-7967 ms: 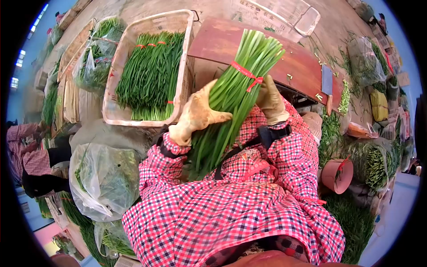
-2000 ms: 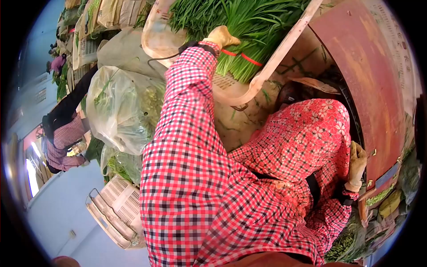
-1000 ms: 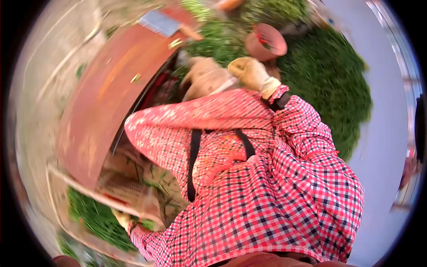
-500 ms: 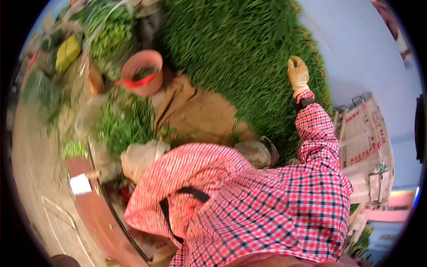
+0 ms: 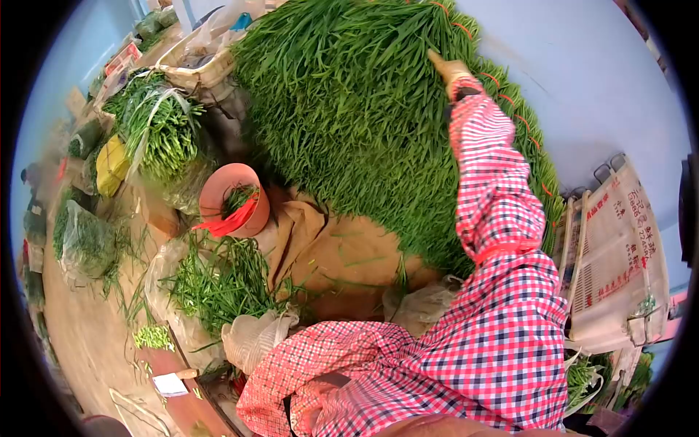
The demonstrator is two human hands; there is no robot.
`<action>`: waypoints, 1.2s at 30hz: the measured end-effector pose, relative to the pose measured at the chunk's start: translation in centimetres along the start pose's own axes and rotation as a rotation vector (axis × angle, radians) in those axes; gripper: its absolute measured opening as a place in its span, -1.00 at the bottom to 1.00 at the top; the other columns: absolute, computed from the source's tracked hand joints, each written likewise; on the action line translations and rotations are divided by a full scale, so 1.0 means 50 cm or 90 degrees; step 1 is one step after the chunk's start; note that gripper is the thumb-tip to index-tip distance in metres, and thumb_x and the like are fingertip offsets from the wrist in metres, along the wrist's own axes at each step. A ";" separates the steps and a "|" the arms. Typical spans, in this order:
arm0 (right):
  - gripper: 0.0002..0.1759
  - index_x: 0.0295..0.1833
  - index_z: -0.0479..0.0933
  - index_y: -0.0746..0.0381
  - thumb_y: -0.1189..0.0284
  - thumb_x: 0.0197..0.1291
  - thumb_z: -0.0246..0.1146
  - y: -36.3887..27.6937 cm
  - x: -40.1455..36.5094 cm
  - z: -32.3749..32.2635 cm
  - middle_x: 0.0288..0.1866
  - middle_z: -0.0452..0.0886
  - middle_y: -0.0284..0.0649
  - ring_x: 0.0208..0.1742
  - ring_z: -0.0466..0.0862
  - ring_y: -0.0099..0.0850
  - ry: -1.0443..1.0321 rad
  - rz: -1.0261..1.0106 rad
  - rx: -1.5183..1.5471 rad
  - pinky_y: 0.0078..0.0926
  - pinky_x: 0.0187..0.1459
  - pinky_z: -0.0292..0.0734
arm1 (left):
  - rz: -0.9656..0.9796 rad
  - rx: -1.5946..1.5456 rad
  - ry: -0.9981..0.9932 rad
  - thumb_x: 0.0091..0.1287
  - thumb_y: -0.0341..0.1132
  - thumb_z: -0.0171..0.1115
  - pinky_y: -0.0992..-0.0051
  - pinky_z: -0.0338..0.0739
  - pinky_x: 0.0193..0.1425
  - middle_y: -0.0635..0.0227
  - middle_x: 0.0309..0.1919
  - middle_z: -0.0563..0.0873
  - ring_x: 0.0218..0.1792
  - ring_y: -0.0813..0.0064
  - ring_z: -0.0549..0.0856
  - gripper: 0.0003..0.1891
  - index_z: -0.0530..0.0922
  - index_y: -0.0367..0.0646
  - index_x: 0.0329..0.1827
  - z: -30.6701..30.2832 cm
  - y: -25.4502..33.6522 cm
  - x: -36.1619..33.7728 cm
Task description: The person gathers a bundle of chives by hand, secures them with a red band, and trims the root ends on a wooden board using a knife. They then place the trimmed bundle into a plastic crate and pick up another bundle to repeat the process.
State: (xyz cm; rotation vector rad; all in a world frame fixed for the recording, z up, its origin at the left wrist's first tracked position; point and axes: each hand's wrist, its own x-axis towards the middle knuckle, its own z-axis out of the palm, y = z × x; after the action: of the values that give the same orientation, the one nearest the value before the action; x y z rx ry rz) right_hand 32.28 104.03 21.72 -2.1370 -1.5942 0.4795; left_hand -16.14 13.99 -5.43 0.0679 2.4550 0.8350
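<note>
My right hand (image 5: pixel 449 68), in a pale glove, reaches to the upper right edge of a big pile of long green leaves (image 5: pixel 349 116). It is closed around some of the leaves, with a finger or thumb showing on top. Orange ties (image 5: pixel 508 100) run along that edge. My left hand (image 5: pixel 251 342), also gloved, is low on the left beside loose cut greens (image 5: pixel 226 280). Its fingers are hidden, and whether it holds anything cannot be made out.
A pink bucket (image 5: pixel 255 218) with red strips stands left of the pile. A cleaver (image 5: pixel 171 384) lies on a brown board (image 5: pixel 182 408). Wrapped greens (image 5: pixel 164 138) and a yellow bag (image 5: pixel 111 166) are farther left. A printed white sack (image 5: pixel 619 247) leans at the right wall.
My right hand has moved up and slightly left along the pile's edge, from lying on the leaves to gripping among them. The whole view has shifted, showing a white basket at the top left.
</note>
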 end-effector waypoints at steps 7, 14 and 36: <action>-0.35 0.36 0.56 0.30 0.10 0.29 0.30 0.034 0.110 0.126 0.35 0.62 0.08 0.40 0.61 -0.12 -0.076 -0.094 -0.348 -0.23 0.39 0.52 | -0.028 0.008 -0.003 0.57 -0.24 0.22 0.49 0.51 -0.04 0.17 -0.05 0.75 -0.12 0.39 0.66 -0.60 0.59 -0.33 0.32 -0.022 0.003 0.001; -0.70 0.14 0.69 0.16 0.50 0.32 0.26 0.127 0.155 -0.065 0.13 0.76 -0.05 0.10 0.79 -0.17 -0.022 -0.219 -0.299 -0.22 0.11 0.71 | 0.013 -0.020 -0.036 0.58 -0.25 0.22 0.55 0.54 -0.16 0.23 -0.13 0.78 -0.22 0.48 0.68 -0.63 0.62 -0.33 0.29 -0.071 -0.003 0.026; 0.26 0.65 0.12 0.38 -0.30 0.14 0.41 0.098 -0.098 0.012 0.64 0.31 0.09 0.46 0.54 0.06 0.099 0.171 -0.124 0.09 0.41 0.53 | 0.090 -0.131 -0.076 0.57 -0.25 0.25 0.60 0.58 -0.33 0.30 -0.22 0.82 -0.33 0.59 0.73 -0.66 0.66 -0.26 0.26 -0.063 -0.054 0.017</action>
State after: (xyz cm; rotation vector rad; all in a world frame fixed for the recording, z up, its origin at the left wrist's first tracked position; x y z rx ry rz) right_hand 34.56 98.19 18.71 -2.4836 -1.3230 0.2380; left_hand -18.14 10.25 -5.31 0.2107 2.2610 1.1082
